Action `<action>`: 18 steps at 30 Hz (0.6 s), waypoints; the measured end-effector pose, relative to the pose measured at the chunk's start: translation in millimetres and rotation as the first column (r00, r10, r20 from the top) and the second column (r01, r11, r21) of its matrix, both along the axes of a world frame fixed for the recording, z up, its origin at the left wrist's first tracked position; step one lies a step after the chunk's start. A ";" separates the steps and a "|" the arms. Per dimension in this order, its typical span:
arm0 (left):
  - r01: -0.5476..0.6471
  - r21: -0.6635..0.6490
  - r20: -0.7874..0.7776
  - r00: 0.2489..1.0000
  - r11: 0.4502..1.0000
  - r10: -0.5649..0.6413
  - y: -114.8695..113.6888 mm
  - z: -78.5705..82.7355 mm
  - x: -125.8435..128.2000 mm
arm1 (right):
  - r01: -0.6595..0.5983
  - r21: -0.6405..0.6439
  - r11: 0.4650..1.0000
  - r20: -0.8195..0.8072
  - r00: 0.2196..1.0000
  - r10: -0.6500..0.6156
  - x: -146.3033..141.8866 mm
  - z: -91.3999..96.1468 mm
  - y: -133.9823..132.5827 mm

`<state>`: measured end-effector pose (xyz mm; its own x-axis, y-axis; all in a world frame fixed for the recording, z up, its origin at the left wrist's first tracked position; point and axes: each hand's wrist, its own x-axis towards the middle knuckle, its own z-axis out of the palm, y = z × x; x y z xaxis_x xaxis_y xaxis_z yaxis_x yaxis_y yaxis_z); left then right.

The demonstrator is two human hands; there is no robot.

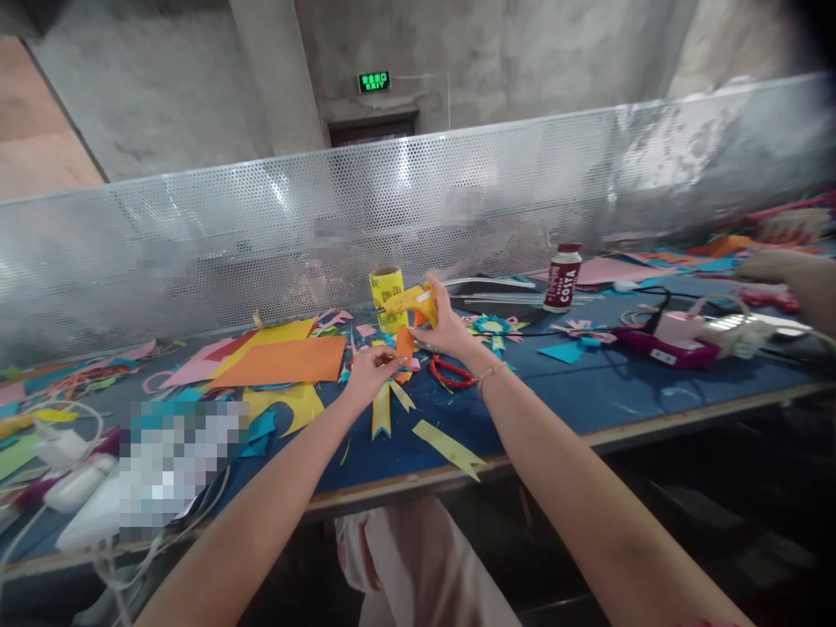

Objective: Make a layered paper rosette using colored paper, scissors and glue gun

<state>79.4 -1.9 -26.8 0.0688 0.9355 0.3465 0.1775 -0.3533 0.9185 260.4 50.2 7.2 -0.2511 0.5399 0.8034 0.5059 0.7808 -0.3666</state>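
Observation:
My right hand (445,329) is closed around a yellow glue gun (411,303), its nozzle pointing left over the table. My left hand (369,370) pinches a small orange paper piece (404,344) just under the gun. Yellow paper ribbon strips (382,409) hang below that hand. A longer yellow strip (448,447) lies near the table's front edge. Red-handled scissors (450,373) rest on the blue table (607,387) beside my right wrist.
Orange paper (284,360) and yellow sheets lie at the left, with scraps around. A yellow tape roll (387,289) stands behind the gun. A Costa bottle (562,278) and a pink device (666,341) with cables sit right. Another person's arm (793,274) reaches in at far right. A perforated metal screen (261,235) backs the table.

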 end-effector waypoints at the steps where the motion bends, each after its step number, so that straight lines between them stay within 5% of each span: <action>1: -0.001 -0.011 0.015 1.000 1.000 0.001 -0.6 0.9 0.5 | -0.008 -0.011 1.000 -0.020 1.000 0.007 -0.4 0.1 -0.3; 9: -0.114 -0.106 0.172 0.976 0.988 0.132 0.0 9.0 -4.9 | 0.156 -0.020 0.988 -0.098 0.983 -0.157 -1.6 1.3 -2.0; 13: -0.171 -0.107 0.230 0.954 0.980 0.191 -0.4 11.6 -9.6 | 0.312 0.062 0.948 -0.001 0.950 -0.313 -0.3 3.6 -7.0; 18: -0.177 -0.106 0.246 0.949 0.978 0.198 -2.0 12.7 -9.5 | 0.356 0.113 0.927 0.139 0.919 -0.370 -2.3 3.2 -9.1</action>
